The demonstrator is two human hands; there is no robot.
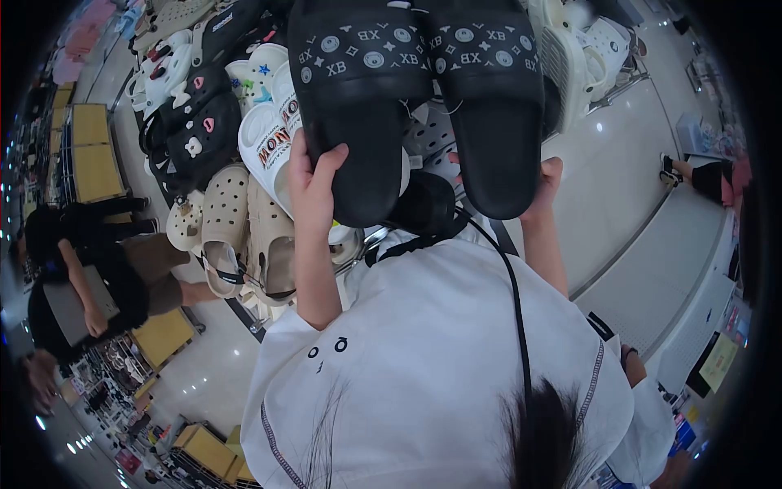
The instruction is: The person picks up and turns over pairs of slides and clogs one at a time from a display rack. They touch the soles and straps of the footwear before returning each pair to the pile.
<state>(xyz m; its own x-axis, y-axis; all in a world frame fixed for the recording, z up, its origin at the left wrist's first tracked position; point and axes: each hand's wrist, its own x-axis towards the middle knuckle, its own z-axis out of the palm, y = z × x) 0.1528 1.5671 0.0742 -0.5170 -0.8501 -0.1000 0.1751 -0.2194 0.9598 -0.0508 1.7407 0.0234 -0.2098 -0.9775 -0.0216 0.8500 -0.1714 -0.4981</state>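
Note:
A pair of black slide sandals with grey letters and round emblems on the straps is held up in front of me, toes away. My left hand is closed on the left slide's outer edge, thumb on top and the other fingers partly hidden. On the other side, my right hand grips the right slide near its heel, most of its fingers hidden underneath. White clogs with printed lettering lie just left of my left hand. Beige clogs sit nearby.
Black clogs with charms and white clogs are heaped on the display. A person in dark clothes stands at the left with a flat grey object. A pale low platform is at the right. A black cable runs down my shirt.

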